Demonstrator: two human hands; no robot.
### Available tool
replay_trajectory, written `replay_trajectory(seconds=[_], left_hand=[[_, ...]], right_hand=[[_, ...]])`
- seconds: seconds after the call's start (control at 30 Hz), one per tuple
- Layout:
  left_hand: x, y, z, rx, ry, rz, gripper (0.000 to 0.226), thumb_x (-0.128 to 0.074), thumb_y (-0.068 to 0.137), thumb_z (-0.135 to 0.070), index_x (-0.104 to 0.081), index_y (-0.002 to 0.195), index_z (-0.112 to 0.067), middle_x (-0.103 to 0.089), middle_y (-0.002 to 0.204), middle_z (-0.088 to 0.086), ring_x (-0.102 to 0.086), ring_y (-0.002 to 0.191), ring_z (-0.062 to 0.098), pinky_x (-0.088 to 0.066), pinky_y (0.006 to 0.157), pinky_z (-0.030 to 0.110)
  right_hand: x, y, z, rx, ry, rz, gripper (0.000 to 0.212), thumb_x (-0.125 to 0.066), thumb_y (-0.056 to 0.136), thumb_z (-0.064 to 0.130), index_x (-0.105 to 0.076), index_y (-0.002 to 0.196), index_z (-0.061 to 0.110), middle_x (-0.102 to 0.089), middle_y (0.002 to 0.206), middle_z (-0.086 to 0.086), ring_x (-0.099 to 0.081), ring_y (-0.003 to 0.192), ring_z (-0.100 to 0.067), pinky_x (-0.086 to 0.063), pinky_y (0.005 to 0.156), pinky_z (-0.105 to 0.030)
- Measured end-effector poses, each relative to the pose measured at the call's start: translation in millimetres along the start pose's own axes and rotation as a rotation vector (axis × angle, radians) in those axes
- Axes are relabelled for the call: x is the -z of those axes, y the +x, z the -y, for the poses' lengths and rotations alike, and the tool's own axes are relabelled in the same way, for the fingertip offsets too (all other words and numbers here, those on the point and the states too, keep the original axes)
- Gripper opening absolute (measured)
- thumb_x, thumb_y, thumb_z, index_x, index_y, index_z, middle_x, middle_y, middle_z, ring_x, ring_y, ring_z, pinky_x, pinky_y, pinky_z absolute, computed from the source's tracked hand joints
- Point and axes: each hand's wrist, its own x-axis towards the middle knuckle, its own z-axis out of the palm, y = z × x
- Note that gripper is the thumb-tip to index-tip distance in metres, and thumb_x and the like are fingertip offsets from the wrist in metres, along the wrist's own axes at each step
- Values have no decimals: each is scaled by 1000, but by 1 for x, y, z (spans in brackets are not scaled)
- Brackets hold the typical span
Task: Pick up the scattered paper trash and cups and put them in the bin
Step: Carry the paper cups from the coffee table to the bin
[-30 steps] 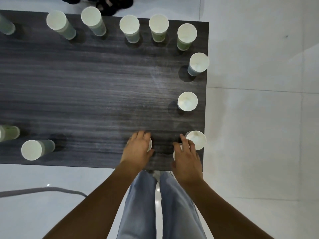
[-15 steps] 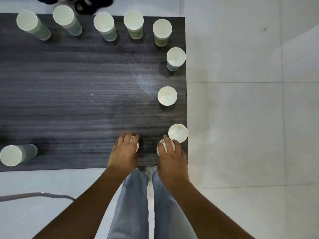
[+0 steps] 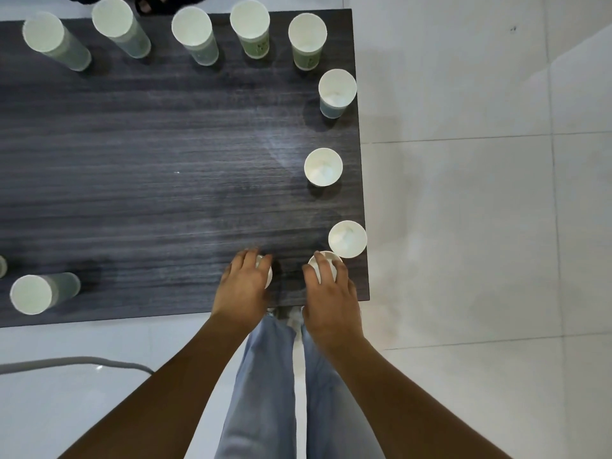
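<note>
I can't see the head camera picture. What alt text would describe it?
Seen from above, a person's left hand and right hand each grip a white paper cup at the near edge of a dark wooden table. More upright cups line its far and right edges.

I stand at the six o'clock edge of the dark wood-grain table (image 3: 149,180), near its right corner. My left hand (image 3: 243,286) rests over one white paper cup (image 3: 267,276) at that edge; my right hand (image 3: 328,293) covers another (image 3: 326,258) just beside it at three o'clock. A third cup (image 3: 347,239) touches that one toward one o'clock. Two more cups (image 3: 323,166) (image 3: 337,91) stand along the right edge, five (image 3: 195,34) line the twelve o'clock edge, and one (image 3: 36,293) stands at eight o'clock.
</note>
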Motion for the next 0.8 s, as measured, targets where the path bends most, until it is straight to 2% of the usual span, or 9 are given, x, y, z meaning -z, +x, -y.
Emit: replay_trajectory(seconds=[0.23,0.37,0.63,0.8], left_hand=[[-1,-1,3,-11,9,27,67,-68,85,-25,-33,142,-24,-30,151,2,-27,140,25,-31,113,41],[-2,0,5,-38,41,14,67,-70,83,-21,-35,140,-25,-33,148,2,-31,137,25,-34,110,40],[-3,3,9,-128,56,-9,62,-69,82,-22,-40,137,-23,-38,142,3,-35,131,24,-37,106,39],[-2,4,11,-141,64,5,66,-71,82,-27,-38,139,-24,-36,145,1,-34,133,23,-36,108,39]], right_hand=[[5,-7,0,-78,-19,-73,75,-74,82,26,-35,145,20,-34,152,-7,-30,139,-32,-32,111,-46],[5,-10,0,-125,-24,-144,74,-80,74,17,-46,139,17,-44,145,-8,-40,131,-35,-40,104,-49],[-7,0,5,-169,3,-162,72,-73,80,15,-38,143,19,-37,150,-5,-35,131,-35,-41,103,-47],[-12,3,11,-189,39,-180,74,-76,78,16,-39,142,18,-38,149,-6,-41,125,-35,-46,98,-43]])
